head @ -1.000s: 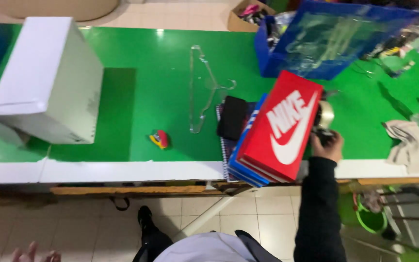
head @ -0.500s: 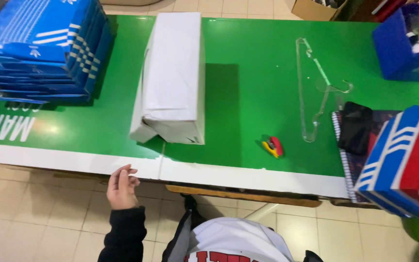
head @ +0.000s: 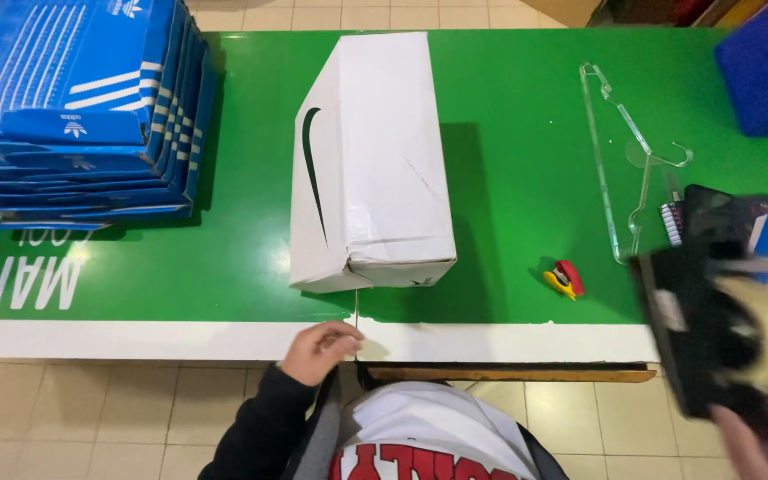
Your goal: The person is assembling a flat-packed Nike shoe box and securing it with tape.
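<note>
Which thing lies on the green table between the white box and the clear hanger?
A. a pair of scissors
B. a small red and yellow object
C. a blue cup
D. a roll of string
B: the small red and yellow object lies between the white box and the clear hanger.

L hand (head: 320, 350) low, near centre, fingers curled loose w/ thumb and fingertips pinched together; knuckles face up. Black sleeve runs from wrist down and left to near frame edge, forearm angled in toward the body. R hand (head: 762, 444) at near right corner, blurred, mostly cut off by frame; only fingers show, curled upward in a grip. R wrist and arm out of view.
</note>
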